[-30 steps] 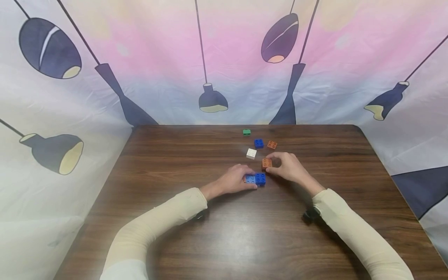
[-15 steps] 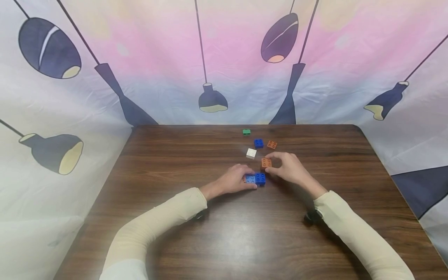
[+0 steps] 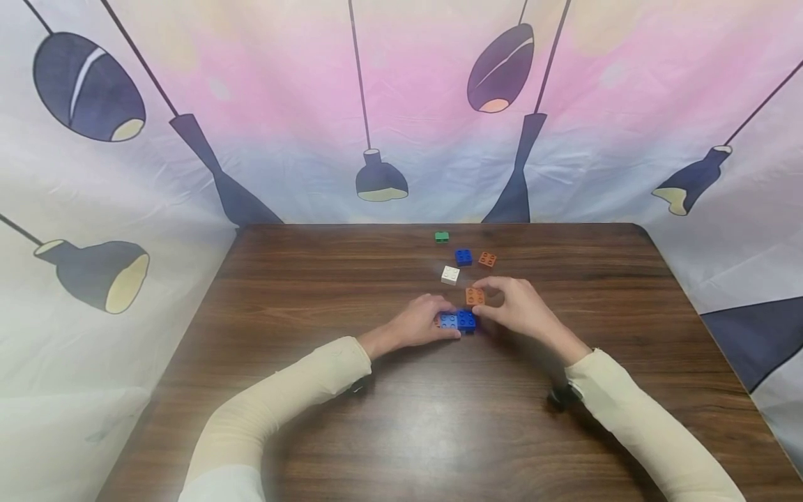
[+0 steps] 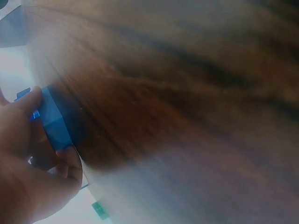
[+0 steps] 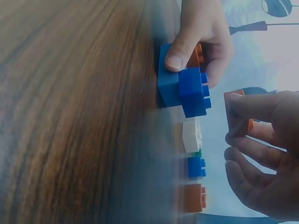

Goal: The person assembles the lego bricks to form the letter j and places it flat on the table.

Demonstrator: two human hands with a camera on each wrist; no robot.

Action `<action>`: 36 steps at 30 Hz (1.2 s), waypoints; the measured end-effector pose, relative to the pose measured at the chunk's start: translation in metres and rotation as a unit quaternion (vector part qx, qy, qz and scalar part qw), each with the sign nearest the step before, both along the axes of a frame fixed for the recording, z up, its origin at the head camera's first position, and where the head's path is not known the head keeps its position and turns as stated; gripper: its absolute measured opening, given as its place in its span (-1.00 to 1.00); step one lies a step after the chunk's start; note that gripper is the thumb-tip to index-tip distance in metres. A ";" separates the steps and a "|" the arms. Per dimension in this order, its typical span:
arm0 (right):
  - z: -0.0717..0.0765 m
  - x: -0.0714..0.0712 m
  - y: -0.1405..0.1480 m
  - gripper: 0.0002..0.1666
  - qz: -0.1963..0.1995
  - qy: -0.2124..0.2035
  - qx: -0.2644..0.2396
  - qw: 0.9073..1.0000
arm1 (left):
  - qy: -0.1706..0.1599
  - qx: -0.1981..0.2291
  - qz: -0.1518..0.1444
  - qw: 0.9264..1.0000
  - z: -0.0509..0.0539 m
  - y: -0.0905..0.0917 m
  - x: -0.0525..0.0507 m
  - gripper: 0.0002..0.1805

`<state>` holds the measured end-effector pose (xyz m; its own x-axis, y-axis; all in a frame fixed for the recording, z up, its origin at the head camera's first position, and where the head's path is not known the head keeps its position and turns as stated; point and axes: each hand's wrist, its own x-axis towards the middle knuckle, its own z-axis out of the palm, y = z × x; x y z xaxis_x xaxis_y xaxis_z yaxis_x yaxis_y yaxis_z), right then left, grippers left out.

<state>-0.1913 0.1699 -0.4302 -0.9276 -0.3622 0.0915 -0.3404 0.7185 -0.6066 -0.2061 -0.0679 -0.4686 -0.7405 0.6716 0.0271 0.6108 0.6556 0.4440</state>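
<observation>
My left hand grips a low assembly on the table between thumb and fingers. Its base is a light blue building brick, with a dark blue brick on one end. An orange brick shows beside my left thumb, partly covered by the hand. My right hand pinches a second orange brick, studs up, just behind and above the dark blue one. In the right wrist view this pinched brick is clear of the table and apart from the assembly.
Behind the hands, a white brick, a blue brick, a small orange brick and a green brick lie loose on the brown wooden table. A patterned cloth hangs at the table's back edge.
My right hand has raised the pinched orange brick slightly and shifted it a little left, toward the assembly. My left hand and the loose bricks have stayed put.
</observation>
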 end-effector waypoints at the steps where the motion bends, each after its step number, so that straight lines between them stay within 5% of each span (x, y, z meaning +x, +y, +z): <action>1: 0.000 0.001 0.000 -0.50 0.003 0.001 -0.001 1.000 | -0.002 0.001 0.000 1.000 0.000 0.000 0.000 -0.44; 36: -0.012 0.014 -0.008 -0.55 0.038 0.019 0.004 0.999 | -0.010 0.005 0.006 1.000 0.000 -0.001 0.001 -0.45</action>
